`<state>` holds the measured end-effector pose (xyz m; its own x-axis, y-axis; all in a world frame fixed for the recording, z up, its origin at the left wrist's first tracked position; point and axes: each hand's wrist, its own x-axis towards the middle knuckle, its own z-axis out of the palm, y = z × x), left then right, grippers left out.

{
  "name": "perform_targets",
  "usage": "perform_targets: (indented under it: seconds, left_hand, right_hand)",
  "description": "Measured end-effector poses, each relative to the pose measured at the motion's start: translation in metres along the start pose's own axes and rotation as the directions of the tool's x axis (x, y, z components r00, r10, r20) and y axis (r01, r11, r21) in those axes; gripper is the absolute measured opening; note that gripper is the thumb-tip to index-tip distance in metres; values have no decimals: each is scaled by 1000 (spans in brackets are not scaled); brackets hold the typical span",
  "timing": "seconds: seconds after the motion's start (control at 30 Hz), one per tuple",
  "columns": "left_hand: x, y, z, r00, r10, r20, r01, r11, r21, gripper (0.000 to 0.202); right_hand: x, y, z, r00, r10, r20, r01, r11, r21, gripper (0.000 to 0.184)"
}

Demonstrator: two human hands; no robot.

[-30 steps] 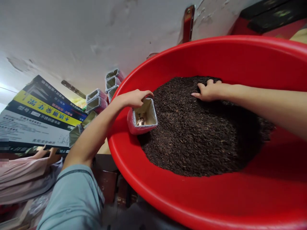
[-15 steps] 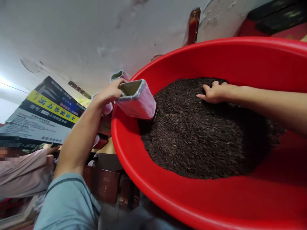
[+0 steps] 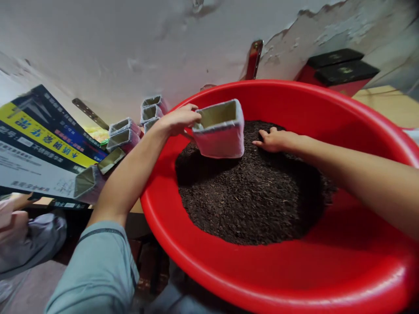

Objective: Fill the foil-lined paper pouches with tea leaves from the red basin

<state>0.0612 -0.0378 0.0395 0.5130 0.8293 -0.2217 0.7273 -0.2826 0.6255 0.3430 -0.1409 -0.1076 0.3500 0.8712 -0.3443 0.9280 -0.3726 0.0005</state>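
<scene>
A big red plastic tub (image 3: pixel 262 274) holds a heap of dark loose dried leaves (image 3: pixel 242 205) that look like tea. Over the heap's left part, my left hand (image 3: pixel 181 118) grips a pink rectangular tin (image 3: pixel 221 141) by its left rim. The tin's open mouth faces up and shows a dull gold inside; no leaves can be made out in it. My right hand (image 3: pixel 273 140) rests on the far side of the heap, right of the tin, with thumb and fingers apart and some fingertips partly hidden against the leaves.
Several similar open tins (image 3: pixel 122 133) stand left of the tub. Beyond them lies a printed cardboard box (image 3: pixel 39 148). At the left edge a person's hand (image 3: pixel 19 205) shows. Red boxes with black lids (image 3: pixel 347 72) stand behind the tub by the peeling wall (image 3: pixel 131 48).
My left hand has brought the tin from the tub's left rim rightward over the leaves, closer to my right hand. The view has shifted, showing more tins at left.
</scene>
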Motion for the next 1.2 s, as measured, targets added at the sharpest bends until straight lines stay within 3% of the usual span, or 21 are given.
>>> perform_targets:
  seconds: [0.1, 0.17, 0.23, 0.27, 0.33, 0.4, 0.5, 0.6, 0.67, 0.7, 0.77, 0.83, 0.9, 0.97, 1.07, 1.2]
  left_hand:
    - [-10, -3, 15, 990, 115, 83, -119, 992, 46, 61]
    - [-16, -9, 17, 957, 288, 18, -289, 953, 96, 76]
    - [-18, -15, 16, 868, 497, -13, -488, 856, 169, 92]
    - [-17, -17, 16, 813, 582, 24, -574, 794, 203, 100]
    - [-14, -21, 18, 723, 673, 156, -688, 682, 247, 115]
    - [-7, -23, 24, 678, 701, 220, -732, 617, 291, 126]
    - [-6, -23, 28, 693, 703, 158, -704, 612, 361, 134]
    - [-29, -23, 12, 759, 648, 64, -617, 685, 387, 133]
    - [-57, -26, -7, 817, 576, -32, -524, 764, 376, 129]
    - [-72, -28, -17, 844, 526, -100, -462, 810, 361, 128]
    - [-99, -37, -29, 858, 429, -283, -344, 889, 302, 128]
    - [-113, -47, -31, 814, 339, -473, -260, 939, 225, 129]
    - [-115, -58, -22, 754, 270, -599, -211, 963, 168, 130]
    - [-108, -69, -10, 731, 221, -646, -164, 975, 147, 130]
    - [-98, -83, 3, 746, 173, -643, -93, 983, 156, 125]
    - [-96, -96, 8, 761, 187, -622, -84, 978, 191, 122]
  right_hand:
    - [-7, -2, -8, 1000, 4, 19, -4, 1000, -27, 90]
    - [-11, -5, -14, 1000, 11, -6, -11, 999, -45, 85]
    - [-14, -7, -21, 999, -4, -48, 1, 999, -47, 83]
    - [-15, -8, -24, 997, -17, -71, 14, 999, -41, 82]
    - [-16, -9, -30, 993, -50, -105, 47, 998, -29, 78]
    - [-17, -8, -33, 990, -78, -121, 75, 997, -24, 75]
    - [-16, -2, -32, 982, -126, -143, 122, 992, -38, 74]
    - [-16, 7, -29, 950, -204, -236, 183, 977, -107, 70]
    - [-22, 4, -28, 880, -344, -328, 300, 937, -178, 62]
    - [-27, -2, -28, 816, -453, -359, 402, 891, -212, 58]
    - [-41, -29, -25, 618, -701, -356, 649, 710, -273, 49]
    - [-57, -73, -17, 375, -889, -262, 841, 446, -307, 45]
    - [-69, -128, -4, 206, -975, -77, 920, 220, -325, 41]
    - [-73, -181, 9, 157, -985, 74, 942, 127, -311, 46]
    - [-64, -236, 24, 162, -966, 201, 954, 101, -281, 55]
    - [-49, -251, 34, 147, -960, 239, 959, 79, -274, 54]
